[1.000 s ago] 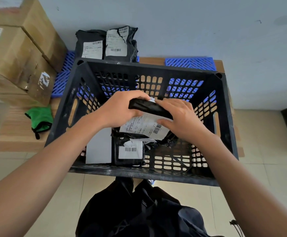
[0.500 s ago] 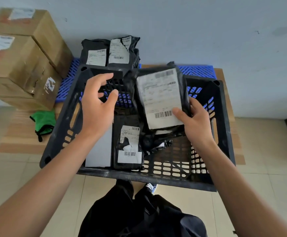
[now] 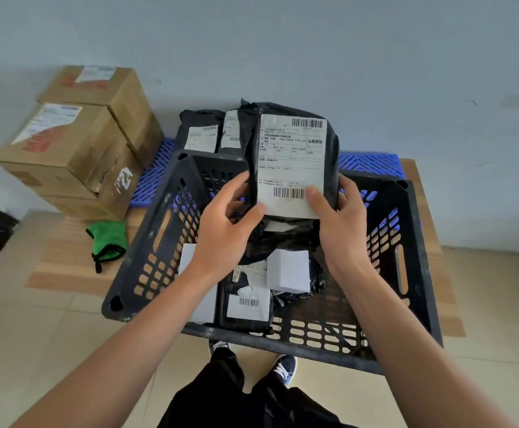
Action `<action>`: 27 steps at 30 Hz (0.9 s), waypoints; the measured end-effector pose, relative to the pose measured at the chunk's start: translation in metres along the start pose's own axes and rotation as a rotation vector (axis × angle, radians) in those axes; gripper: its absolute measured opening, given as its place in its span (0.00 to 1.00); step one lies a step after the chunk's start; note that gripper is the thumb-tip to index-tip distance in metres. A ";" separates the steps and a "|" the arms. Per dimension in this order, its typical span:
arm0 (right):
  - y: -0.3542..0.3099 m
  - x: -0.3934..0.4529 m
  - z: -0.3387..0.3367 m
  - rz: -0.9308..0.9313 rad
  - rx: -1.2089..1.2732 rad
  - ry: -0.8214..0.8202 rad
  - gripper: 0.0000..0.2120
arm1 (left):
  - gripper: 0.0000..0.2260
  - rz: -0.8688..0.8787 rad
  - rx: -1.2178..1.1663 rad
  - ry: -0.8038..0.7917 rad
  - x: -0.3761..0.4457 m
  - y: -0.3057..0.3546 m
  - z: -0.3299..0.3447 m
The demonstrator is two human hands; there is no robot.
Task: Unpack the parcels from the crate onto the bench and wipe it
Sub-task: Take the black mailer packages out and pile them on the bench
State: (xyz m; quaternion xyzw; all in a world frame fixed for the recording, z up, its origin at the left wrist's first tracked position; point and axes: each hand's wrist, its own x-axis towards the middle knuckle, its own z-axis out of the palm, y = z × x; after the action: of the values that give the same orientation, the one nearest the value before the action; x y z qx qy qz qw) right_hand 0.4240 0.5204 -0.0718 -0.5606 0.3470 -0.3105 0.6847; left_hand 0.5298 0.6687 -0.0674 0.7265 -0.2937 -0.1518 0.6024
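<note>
Both hands hold a black parcel with a white shipping label upright above the black slatted crate. My left hand grips its lower left edge, thumb on the label. On its lower right edge is my right hand, thumb beside the barcode. Inside the crate lie another black labelled parcel, a small white box and a white flat parcel partly under my left arm. Two black parcels stand against the wall on the bench.
A green cloth lies on the bench left of the crate. Stacked cardboard boxes fill the back left corner. Blue slatted mats lie behind the crate. My legs and shoes stand on the tiled floor below.
The parcel has risen out of the crate and been turned label-up. My left hand let go of it, then took hold of its left edge again. The view shifted downward.
</note>
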 end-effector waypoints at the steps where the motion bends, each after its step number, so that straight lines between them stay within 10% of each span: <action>1: 0.000 0.001 0.003 -0.015 -0.027 0.008 0.18 | 0.22 -0.004 -0.006 0.001 0.001 0.002 -0.002; 27: -0.034 0.065 0.185 -0.283 -0.561 -0.121 0.27 | 0.23 -0.004 0.053 0.062 0.136 -0.012 -0.156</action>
State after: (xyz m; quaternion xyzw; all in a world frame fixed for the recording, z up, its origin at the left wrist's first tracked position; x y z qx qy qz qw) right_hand 0.6124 0.5635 -0.0229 -0.7877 0.2963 -0.2609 0.4729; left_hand 0.7285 0.7096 -0.0251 0.7473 -0.2771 -0.1226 0.5914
